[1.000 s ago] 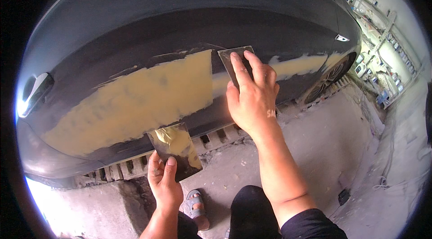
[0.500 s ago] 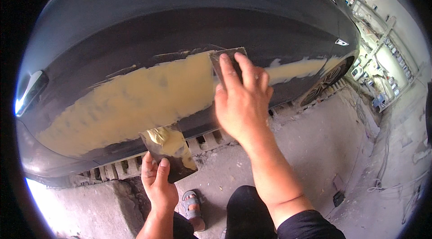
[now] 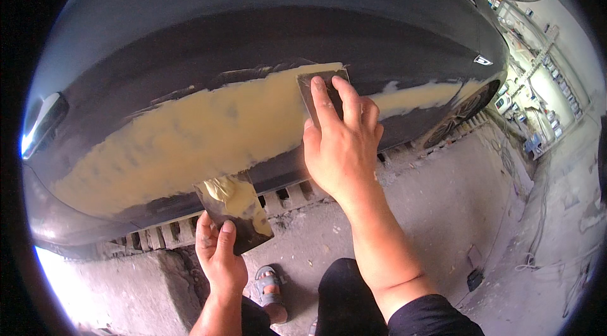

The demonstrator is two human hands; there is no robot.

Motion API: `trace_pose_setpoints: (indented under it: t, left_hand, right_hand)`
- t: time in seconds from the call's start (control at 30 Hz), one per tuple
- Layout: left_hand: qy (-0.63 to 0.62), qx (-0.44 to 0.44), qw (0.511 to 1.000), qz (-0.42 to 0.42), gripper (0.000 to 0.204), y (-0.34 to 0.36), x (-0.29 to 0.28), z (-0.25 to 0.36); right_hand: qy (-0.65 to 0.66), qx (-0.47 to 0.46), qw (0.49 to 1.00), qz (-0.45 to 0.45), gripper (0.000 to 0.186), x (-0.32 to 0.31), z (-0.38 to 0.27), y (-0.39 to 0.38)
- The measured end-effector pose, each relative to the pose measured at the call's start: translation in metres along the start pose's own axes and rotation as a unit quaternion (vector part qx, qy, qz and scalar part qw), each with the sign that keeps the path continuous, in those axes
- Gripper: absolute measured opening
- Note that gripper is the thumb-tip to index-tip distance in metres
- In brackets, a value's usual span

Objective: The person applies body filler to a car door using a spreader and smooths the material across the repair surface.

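A dark car door panel [image 3: 265, 39] carries a long band of yellowish body filler [image 3: 190, 134], thin and streaky toward its left end. My right hand [image 3: 344, 140] presses a flat dark spreader [image 3: 308, 92] against the panel at the band's right part, index and middle fingers laid along its back. Below the band, my left hand [image 3: 220, 254] grips a dark flat mixing plate [image 3: 243, 244] by its lower left edge, thumb on top. On that plate sits a lump of filler [image 3: 219, 189], with smears beside it. The spreader hides the panel behind it.
A door handle [image 3: 44, 124] stands out at the left, and a wheel [image 3: 465, 111] is at the right. Slatted edging [image 3: 171, 235] runs under the car above the concrete floor [image 3: 417, 190]. Shelves with containers [image 3: 556, 89] line the far right. My sandalled foot [image 3: 269, 282] is below.
The spreader has edged slightly right and up along the panel, with fresh filler now showing above its top edge. The left hand and plate have shifted slightly left.
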State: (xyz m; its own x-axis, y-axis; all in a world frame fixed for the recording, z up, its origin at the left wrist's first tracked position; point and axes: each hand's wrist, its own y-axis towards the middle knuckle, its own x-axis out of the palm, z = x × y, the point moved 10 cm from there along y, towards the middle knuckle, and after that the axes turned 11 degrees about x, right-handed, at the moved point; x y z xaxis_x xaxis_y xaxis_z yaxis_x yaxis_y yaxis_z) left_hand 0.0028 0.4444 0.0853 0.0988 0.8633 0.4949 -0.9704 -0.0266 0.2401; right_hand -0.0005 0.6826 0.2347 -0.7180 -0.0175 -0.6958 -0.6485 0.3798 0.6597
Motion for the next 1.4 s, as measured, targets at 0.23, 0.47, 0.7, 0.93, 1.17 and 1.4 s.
trace_pose_setpoints:
  t: [0.23, 0.47, 0.7, 0.93, 1.17, 1.4]
  left_hand:
    - [0.008, -0.002, 1.0, 0.013, 0.039, 0.003, -0.005, 0.003]
    - [0.02, 0.003, 1.0, 0.02, 0.04, 0.005, -0.006, 0.006]
    - [0.016, 0.011, 1.0, 0.02, 0.041, 0.002, -0.018, 0.001]
    - [0.029, -0.006, 0.999, 0.044, 0.04, -0.003, -0.016, 0.006]
    - [-0.024, -0.031, 0.999, 0.028, 0.042, -0.006, -0.004, 0.0]
    - [-0.126, -0.121, 0.984, 0.019, 0.044, -0.015, 0.011, -0.021]
  right_hand:
    - [0.023, -0.015, 1.0, -0.008, 0.066, 0.022, 0.006, -0.026]
    - [0.061, -0.021, 0.998, 0.003, 0.066, 0.053, 0.022, -0.056]
    - [0.076, -0.018, 0.997, 0.01, 0.063, 0.09, 0.039, -0.089]
    - [0.077, -0.025, 0.996, 0.022, 0.064, 0.12, 0.052, -0.115]
    - [0.029, -0.004, 0.999, -0.033, 0.064, 0.125, 0.062, -0.128]
    - [0.623, 0.007, 0.723, -0.298, 0.048, 0.034, 0.006, -0.156]
